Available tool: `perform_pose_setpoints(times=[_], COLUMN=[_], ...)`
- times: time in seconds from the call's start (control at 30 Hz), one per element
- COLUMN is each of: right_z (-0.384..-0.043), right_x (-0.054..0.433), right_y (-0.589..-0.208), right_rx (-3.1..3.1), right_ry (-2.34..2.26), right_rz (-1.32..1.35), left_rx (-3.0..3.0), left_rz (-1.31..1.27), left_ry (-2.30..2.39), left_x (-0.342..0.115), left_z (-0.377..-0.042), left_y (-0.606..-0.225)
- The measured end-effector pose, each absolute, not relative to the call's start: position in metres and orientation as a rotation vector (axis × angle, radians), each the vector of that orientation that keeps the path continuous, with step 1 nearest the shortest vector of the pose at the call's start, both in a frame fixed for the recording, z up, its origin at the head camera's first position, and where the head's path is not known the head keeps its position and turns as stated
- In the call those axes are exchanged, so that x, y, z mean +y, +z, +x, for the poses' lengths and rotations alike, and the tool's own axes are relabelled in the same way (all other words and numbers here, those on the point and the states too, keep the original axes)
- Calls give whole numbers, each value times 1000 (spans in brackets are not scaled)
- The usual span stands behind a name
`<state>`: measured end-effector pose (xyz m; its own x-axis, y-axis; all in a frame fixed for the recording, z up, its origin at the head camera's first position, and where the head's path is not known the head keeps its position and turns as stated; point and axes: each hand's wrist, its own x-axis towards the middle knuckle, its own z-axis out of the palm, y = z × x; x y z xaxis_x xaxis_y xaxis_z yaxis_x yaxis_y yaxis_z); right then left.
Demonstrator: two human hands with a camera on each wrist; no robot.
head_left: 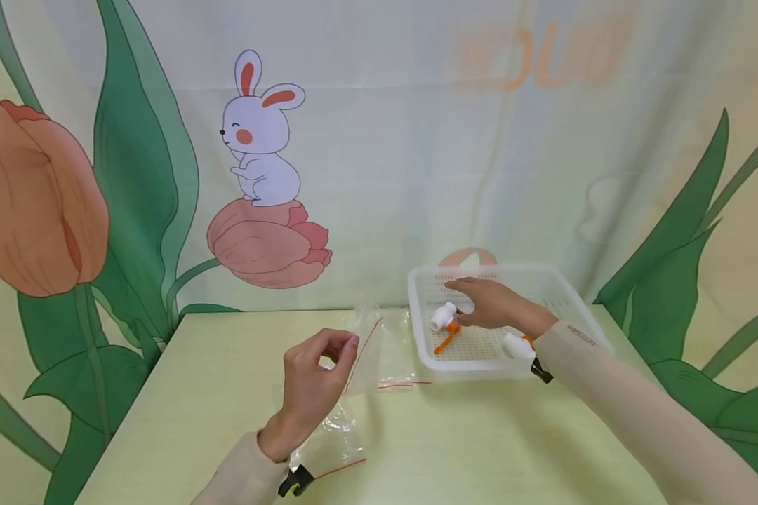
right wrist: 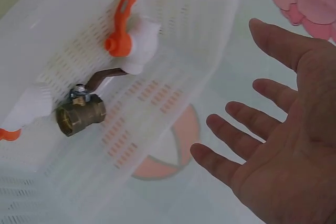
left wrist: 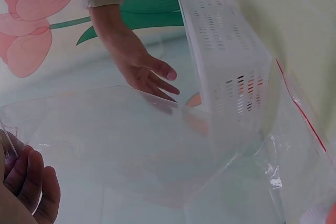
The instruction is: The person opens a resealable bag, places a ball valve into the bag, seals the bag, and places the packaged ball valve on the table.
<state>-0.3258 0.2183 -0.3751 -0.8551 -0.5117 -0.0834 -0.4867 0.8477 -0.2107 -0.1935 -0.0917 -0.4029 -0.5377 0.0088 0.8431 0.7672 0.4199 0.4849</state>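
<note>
My left hand (head_left: 316, 382) pinches the edge of a clear zip bag (head_left: 365, 351) with a red seal line, between thumb and fingers. In the left wrist view the bag's film (left wrist: 131, 145) spreads out from the fingertips. My right hand (head_left: 495, 303) is over the white basket (head_left: 426, 359), fingers spread, holding nothing. Inside the basket are a white valve with an orange handle (head_left: 443, 317), another white valve (head_left: 516, 345), and a brass ball valve (right wrist: 81, 115) with a dark lever; my right hand hides the brass one in the head view.
A second clear bag (head_left: 396, 351) lies left of the basket, and another bag (head_left: 331, 442) lies near my left wrist. A printed curtain (head_left: 379, 175) hangs behind the pale table (head_left: 455, 442). At the left wrist view's lower right corner is a partly visible white piece (left wrist: 315, 215).
</note>
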Motion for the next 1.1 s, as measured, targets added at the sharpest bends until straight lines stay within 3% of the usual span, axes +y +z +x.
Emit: perform_pose_setpoints(times=[0.4, 1.1], right_z=[-347, -352], right_x=[211, 191], right_y=[-401, -446], right_rx=[2818, 2720], right_ry=[-161, -104], right_rz=[-792, -739], left_rx=[-1896, -1920], left_rz=[-667, -663], left_ry=[-1181, -1200], left_x=[-90, -90], left_z=[-196, -196], left_y=[-403, -406])
